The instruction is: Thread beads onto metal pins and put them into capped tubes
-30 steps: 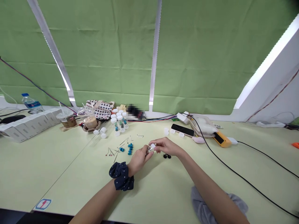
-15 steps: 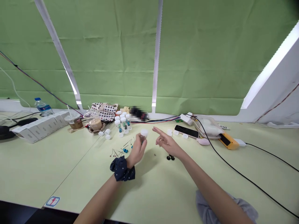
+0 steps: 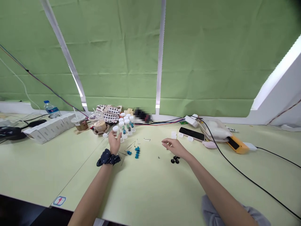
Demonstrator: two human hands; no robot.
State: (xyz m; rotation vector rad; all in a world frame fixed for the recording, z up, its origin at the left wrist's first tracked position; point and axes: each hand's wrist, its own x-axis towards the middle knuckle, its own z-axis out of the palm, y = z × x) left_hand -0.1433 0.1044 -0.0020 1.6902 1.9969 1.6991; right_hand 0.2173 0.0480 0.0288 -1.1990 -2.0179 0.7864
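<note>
My left hand (image 3: pixel 114 142) is closed around a small clear bottle with a white cap (image 3: pixel 115 128), at the left end of a cluster of similar white-capped bottles (image 3: pixel 127 121). Its fingers cover most of the bottle. Small blue parts (image 3: pixel 137 152) and thin bent metal rods (image 3: pixel 130 144) lie to the right of this hand. My right hand (image 3: pixel 173 147) hovers over the table with fingers loosely stretched, and I see nothing held in it. Just below it are several black round-based pieces (image 3: pixel 175 160). White caps (image 3: pixel 173 135) lie beyond that hand.
A dark phone (image 3: pixel 192 133) lies at the back right beside a yellow device (image 3: pixel 237 144). A black cable (image 3: pixel 225 163) runs down the right side. Iced drinks in plastic cups (image 3: pixel 100 125), white boxes (image 3: pixel 50 127) and a water bottle (image 3: pixel 52 109) stand on the left.
My left hand has moved left to the bottle cluster with the bottle. More blue parts now lie on the table. My right hand has shifted slightly right and down.
</note>
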